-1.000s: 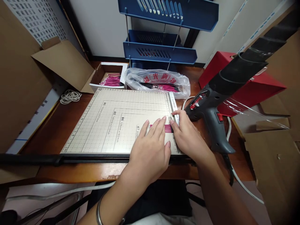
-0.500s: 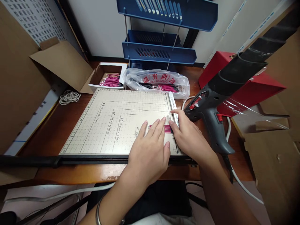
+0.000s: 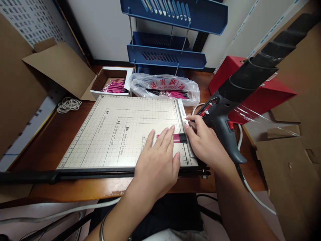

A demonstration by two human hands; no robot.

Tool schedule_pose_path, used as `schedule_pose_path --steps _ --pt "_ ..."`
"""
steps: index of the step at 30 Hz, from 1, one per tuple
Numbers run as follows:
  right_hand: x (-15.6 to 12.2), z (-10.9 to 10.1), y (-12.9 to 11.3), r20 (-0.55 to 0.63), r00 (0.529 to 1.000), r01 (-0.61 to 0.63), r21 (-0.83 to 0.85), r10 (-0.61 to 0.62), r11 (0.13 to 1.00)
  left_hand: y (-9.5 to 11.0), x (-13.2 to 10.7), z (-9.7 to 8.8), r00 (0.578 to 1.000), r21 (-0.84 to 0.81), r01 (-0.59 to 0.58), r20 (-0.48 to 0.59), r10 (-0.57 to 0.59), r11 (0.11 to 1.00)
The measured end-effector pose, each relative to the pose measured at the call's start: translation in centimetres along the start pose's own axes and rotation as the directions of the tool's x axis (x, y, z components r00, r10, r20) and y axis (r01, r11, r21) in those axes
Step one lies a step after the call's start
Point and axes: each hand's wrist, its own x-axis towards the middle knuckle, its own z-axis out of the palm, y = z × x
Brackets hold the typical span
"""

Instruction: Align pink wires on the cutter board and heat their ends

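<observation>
My left hand [image 3: 156,160] lies palm down on the paper cutter's gridded board [image 3: 90,140], fingers outstretched over a flat row of thin pink wires [image 3: 177,138]. The wires' black ends point right, up to the white ruler edge [image 3: 182,113] of the cutter. Beside those ends, my right hand [image 3: 204,140] rests at the ruler edge, thumb and forefinger apart and the other fingers partly curled and hidden. Along the board's near side runs the black cutter arm [image 3: 95,174], lowered, its handle to the left.
Behind the board stand a small box [image 3: 129,75] of pink wires and a clear plastic bag [image 3: 142,85] with more. A heat gun [image 3: 225,124] stands close on the right, before a red box [image 3: 276,92]. Blue shelves [image 3: 165,57] rise behind; a white cord coil [image 3: 69,104] lies left.
My right hand has drawn back to the right from the wires, uncovering their black ends. My left hand stays flat on the row. The whole view has shifted slightly.
</observation>
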Motion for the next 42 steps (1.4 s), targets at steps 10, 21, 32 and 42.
schedule_pose_path --steps 10,21,32,42 --pt "-0.4 0.6 0.5 -0.002 1.000 -0.008 0.096 0.008 0.995 0.0 0.0 0.0 1.000 -0.008 0.003 -0.023 -0.003 1.000" --pt "-2.7 0.9 0.3 0.031 0.999 -0.016 0.035 0.015 0.999 0.1 -0.1 0.2 1.000 -0.015 0.013 -0.028 -0.013 1.000" --pt "-3.4 0.3 1.5 -0.387 0.922 0.083 0.159 -0.016 0.984 0.0 -0.1 0.3 0.999 -0.011 0.014 -0.050 -0.015 1.000" --pt "-2.8 -1.9 8.5 -0.541 0.825 0.059 -0.203 -0.162 0.977 -0.2 -1.3 -0.1 0.975 -0.057 0.032 -0.220 -0.044 0.998"
